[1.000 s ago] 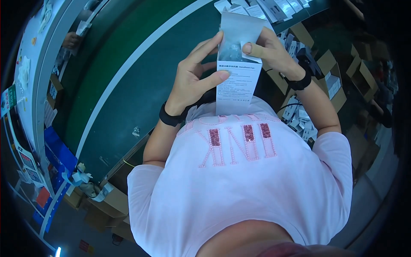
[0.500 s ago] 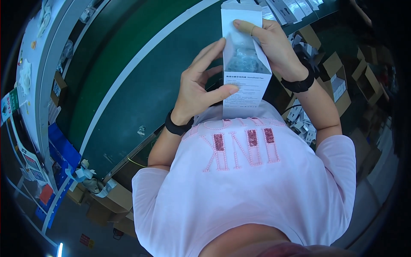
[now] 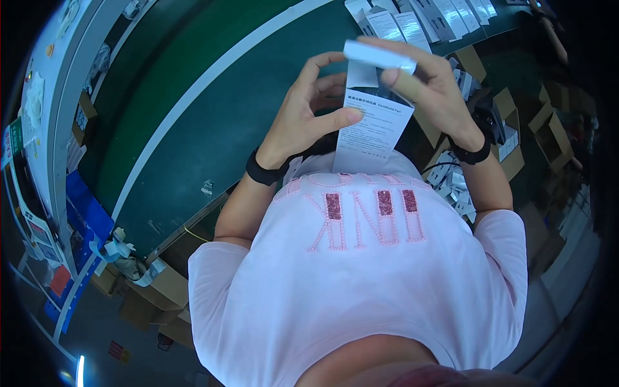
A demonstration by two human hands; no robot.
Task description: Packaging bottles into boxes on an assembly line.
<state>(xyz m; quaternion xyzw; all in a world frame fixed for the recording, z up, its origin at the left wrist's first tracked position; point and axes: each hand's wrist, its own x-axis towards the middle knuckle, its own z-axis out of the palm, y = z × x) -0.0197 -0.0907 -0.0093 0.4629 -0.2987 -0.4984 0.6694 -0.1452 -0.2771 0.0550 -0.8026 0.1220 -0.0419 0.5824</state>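
A white printed carton (image 3: 374,135) stands tilted close to my chest, its top partly open. My left hand (image 3: 303,119) grips its left side, thumb on the printed front and fingers reaching round behind. At the top, my right hand (image 3: 438,93) has the long lid flap (image 3: 377,55) bent forward over the opening. Its fingers lie along the far side of the flap and its thumb is below, slightly blurred. A small side flap (image 3: 361,74) stands at the left of the opening. The contents are mostly hidden in shadow. Both wrists wear dark bands.
Rows of similar white cartons (image 3: 445,19) lie on the green table (image 3: 238,129) at the far right. Open brown cardboard boxes (image 3: 551,126) stand on the floor to the right, and loose white cartons (image 3: 454,184) lie below the table edge. A curved white rail (image 3: 193,97) crosses the table.
The tall lid flap, upright before, is now folded forward by my right hand, covering the view of the clear-wrapped contents. My right hand has come down slightly; my left keeps its hold.
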